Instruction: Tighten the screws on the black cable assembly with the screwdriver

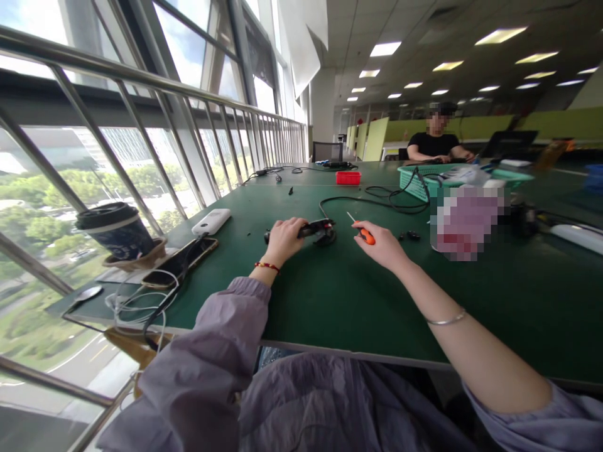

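Observation:
My left hand [284, 240] is wrapped round a dark, elongated device [324, 231] lying on the green table. The device's right end shows a small reddish spot, and a black cord [346, 198] runs close by its far side; its exact kind I cannot make out. To the right, my right hand [384, 245] grips a screwdriver [366, 236] with an orange handle. Its thin shaft points up and to the left, apart from the device. Small black parts [412, 235] lie on the table just right of my right hand.
A green basket [414, 183] full of items stands back right, behind a blurred pinkish thing [471, 220]. A red tray [348, 178] sits farther back. At left are a lidded cup [117, 232], a phone [181, 263], a white power bank [211, 221] and cables. Another person [436, 145] sits across.

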`<state>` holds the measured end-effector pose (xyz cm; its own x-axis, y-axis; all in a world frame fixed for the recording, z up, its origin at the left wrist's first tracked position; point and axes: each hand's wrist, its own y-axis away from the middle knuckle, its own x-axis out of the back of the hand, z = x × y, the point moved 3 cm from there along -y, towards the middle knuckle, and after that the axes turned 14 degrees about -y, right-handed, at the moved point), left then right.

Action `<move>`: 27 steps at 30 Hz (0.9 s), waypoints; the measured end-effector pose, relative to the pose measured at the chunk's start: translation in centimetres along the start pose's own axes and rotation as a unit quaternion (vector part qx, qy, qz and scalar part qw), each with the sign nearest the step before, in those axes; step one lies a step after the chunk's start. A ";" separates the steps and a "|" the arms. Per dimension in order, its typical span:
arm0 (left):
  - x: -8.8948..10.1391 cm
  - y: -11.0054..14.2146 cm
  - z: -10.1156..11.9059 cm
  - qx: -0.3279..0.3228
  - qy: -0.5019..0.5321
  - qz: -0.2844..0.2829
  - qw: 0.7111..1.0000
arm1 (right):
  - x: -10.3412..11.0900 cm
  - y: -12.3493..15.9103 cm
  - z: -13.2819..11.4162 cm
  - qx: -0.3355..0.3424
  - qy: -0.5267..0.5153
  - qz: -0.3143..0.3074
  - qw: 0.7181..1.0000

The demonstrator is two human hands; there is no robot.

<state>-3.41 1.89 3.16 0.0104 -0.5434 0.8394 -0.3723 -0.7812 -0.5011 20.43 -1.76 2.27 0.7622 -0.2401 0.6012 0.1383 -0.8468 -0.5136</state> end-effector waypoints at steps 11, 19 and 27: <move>-1.2 -0.6 6.6 -0.070 -0.012 0.017 0.997 | 0.7 -0.2 2.5 -0.100 0.017 0.072 0.992; -3.9 -0.2 -4.1 0.148 -0.043 -0.063 0.986 | 0.5 -0.2 2.3 -0.121 0.055 0.016 0.991; -4.3 1.3 -9.3 0.298 -0.035 -0.156 0.941 | 0.4 -0.3 2.3 -0.126 0.066 -0.008 0.990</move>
<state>-12.58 6.06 0.85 0.1022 -0.2618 0.9597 0.2453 -0.9283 -0.2793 22.14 -0.46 1.22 0.6693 -0.2717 0.6915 -0.0253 -0.9385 -0.3443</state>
